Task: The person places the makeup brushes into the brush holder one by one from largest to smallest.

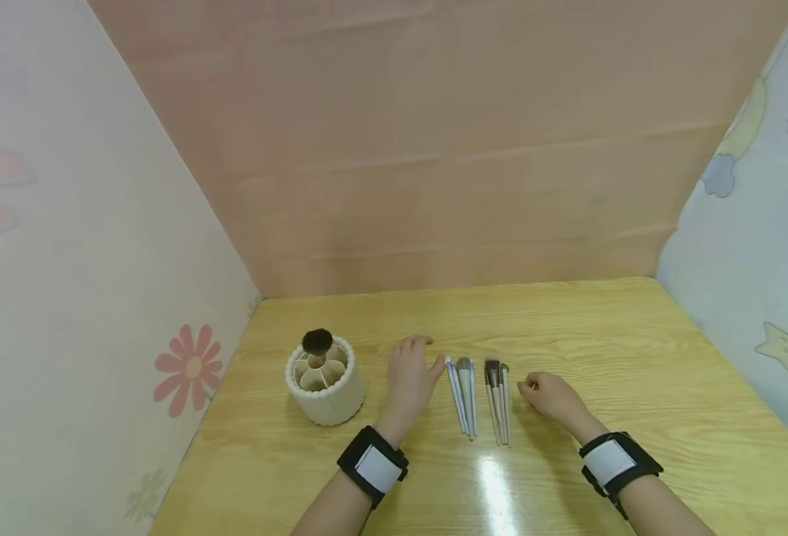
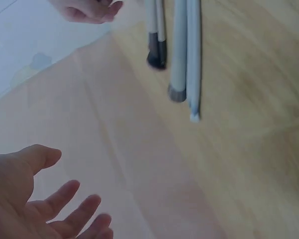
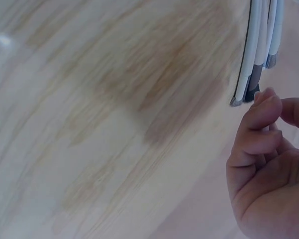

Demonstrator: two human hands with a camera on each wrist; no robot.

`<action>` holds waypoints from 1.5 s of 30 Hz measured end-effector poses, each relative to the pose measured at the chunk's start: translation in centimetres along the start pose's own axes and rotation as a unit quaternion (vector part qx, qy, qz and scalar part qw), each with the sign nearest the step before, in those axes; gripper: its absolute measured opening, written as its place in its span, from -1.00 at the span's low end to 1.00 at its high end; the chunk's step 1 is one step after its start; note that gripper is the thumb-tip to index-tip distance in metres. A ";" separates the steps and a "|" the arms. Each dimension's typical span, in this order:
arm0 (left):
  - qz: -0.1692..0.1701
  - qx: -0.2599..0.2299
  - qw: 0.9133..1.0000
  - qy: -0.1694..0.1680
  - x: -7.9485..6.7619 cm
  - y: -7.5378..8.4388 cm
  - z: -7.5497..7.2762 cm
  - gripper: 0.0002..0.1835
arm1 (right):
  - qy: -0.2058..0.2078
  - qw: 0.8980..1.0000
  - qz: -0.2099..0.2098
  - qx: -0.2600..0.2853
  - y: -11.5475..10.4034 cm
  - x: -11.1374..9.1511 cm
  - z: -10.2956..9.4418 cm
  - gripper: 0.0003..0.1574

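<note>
Makeup brushes lie in two small groups on the table, bristles toward the far side. The left group of brushes (image 1: 464, 398) has pale bluish handles; the right group of brushes (image 1: 497, 406) has dark heads and pale handles. My left hand (image 1: 410, 376) is just left of the first group, thumb toward it and fingers spread, holding nothing. To the right of the second group is my right hand (image 1: 551, 394), its fingers loosely curled with nothing seen in them. At the left stands a round cream brush holder (image 1: 330, 406) with petal-shaped compartments; a dark-bristled brush (image 1: 316, 342) stands upright in it.
The wooden table (image 1: 602, 327) meets a pinkish-brown covering (image 1: 434, 186) at the back. Patterned walls stand at both sides. Each wrist wears a black strap (image 1: 372, 467) with a white patch.
</note>
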State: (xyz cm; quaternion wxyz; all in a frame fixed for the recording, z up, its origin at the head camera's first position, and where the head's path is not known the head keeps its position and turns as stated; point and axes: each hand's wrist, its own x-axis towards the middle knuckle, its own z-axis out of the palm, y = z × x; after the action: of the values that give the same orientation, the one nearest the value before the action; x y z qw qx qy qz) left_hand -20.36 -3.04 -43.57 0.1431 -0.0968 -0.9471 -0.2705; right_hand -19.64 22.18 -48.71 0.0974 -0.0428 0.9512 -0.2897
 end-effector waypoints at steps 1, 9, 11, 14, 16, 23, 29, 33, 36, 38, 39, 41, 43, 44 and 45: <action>-0.011 -0.009 1.000 -0.018 0.1 0.0 0.7 -0.64 | 0.000 1.000 0.002 0.000 0.2 -0.1 0.0 -0.63; -0.079 -0.060 0.989 -0.112 0.9 0.1 5.3 -0.74 | 0.006 1.000 0.003 0.016 1.2 -0.5 0.4 -0.68; -0.088 -0.065 0.988 -0.111 1.0 0.0 6.4 -0.77 | 0.010 1.000 0.003 0.017 1.3 -0.5 0.3 -0.69; -0.107 -0.081 0.984 -0.115 1.1 -0.3 7.8 -0.80 | 0.013 1.000 0.006 0.015 1.3 -0.5 0.2 -0.68; -0.119 -0.089 0.982 -0.115 0.9 -0.3 8.5 -0.78 | 0.015 1.000 0.008 0.015 1.4 -0.5 0.2 -0.67; -0.133 -0.057 0.983 -0.113 0.8 -0.1 9.5 -0.57 | 0.017 1.000 0.009 0.019 1.5 -0.4 0.2 -0.67; -0.130 -0.021 0.985 -0.111 0.7 0.3 9.8 -0.52 | 0.020 1.000 0.012 0.016 1.6 -0.6 0.3 -0.66; -0.126 -0.007 0.986 -0.112 0.7 0.6 9.9 -0.57 | 0.017 0.999 0.024 0.031 1.6 -0.6 0.4 -0.60; -0.132 -0.004 0.984 -0.117 0.6 0.8 9.9 -0.60 | 0.007 0.998 0.035 0.051 1.6 -0.7 0.5 -0.53; -0.132 0.003 0.984 -0.118 0.5 0.9 9.8 -0.60 | 0.002 0.997 0.043 0.057 1.6 -0.7 0.5 -0.50; -0.130 0.007 0.984 -0.118 0.5 0.9 9.9 -0.59 | 0.004 0.997 0.045 0.057 1.6 -0.8 0.5 -0.49; -0.122 0.019 0.985 -0.118 0.4 1.0 9.9 -0.56 | 0.010 0.997 0.048 0.053 1.6 -0.8 0.4 -0.48; -0.117 0.035 0.985 -0.123 0.5 1.1 10.0 -0.51 | 0.015 0.997 0.048 0.050 1.6 -0.8 0.3 -0.48; -0.116 0.041 0.985 -0.125 0.5 1.1 10.0 -0.50 | 0.016 0.998 0.048 0.049 1.6 -0.8 0.2 -0.48; -0.115 0.048 0.984 -0.125 0.6 1.2 10.1 -0.48 | 0.017 0.998 0.047 0.048 1.6 -0.8 0.1 -0.47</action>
State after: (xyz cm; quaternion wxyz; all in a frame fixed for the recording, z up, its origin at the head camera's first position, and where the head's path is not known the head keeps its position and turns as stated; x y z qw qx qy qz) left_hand -22.80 3.43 -51.01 -0.0045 -0.0131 -0.9743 -0.2247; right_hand -18.90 23.56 -49.62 0.0966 0.0118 0.9387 -0.3307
